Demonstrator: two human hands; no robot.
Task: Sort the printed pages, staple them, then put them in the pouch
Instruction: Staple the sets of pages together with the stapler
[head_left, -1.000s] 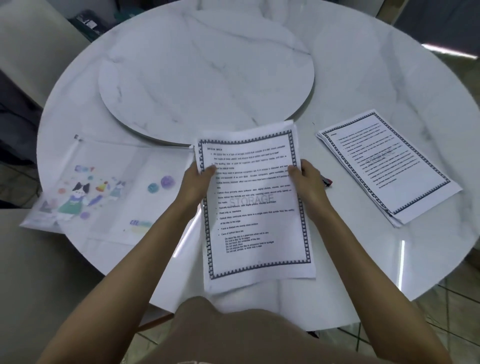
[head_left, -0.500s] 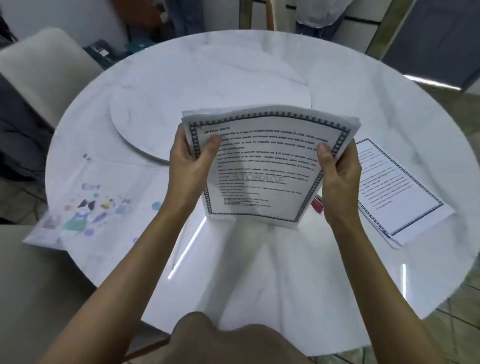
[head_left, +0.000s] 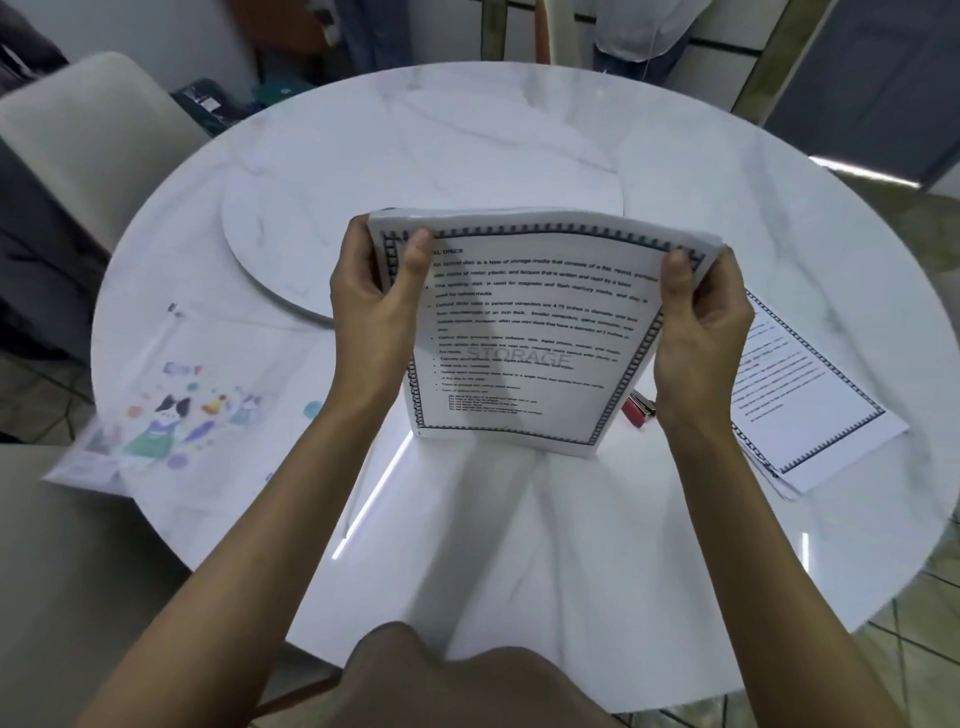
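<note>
A bundle of printed pages (head_left: 524, 332) with a patterned border stands upright on its bottom edge on the white marble table (head_left: 519, 545). My left hand (head_left: 371, 306) grips its upper left corner and my right hand (head_left: 698, 332) grips its upper right corner. A second stack of printed pages (head_left: 815, 400) lies flat to the right. A red stapler (head_left: 638, 410) peeks out just behind the bundle's right edge, by my right wrist. The clear pouch (head_left: 197, 395) with cartoon pictures lies flat on the left side of the table.
A raised round turntable (head_left: 415, 182) occupies the table's centre beyond the pages. A beige chair (head_left: 93, 140) stands at the far left. A person's legs show past the table's far edge. The table's front edge is close to my body.
The bundle went from lying flat in both hands to standing upright on its bottom edge. My hands slid from its sides up to its top corners.
</note>
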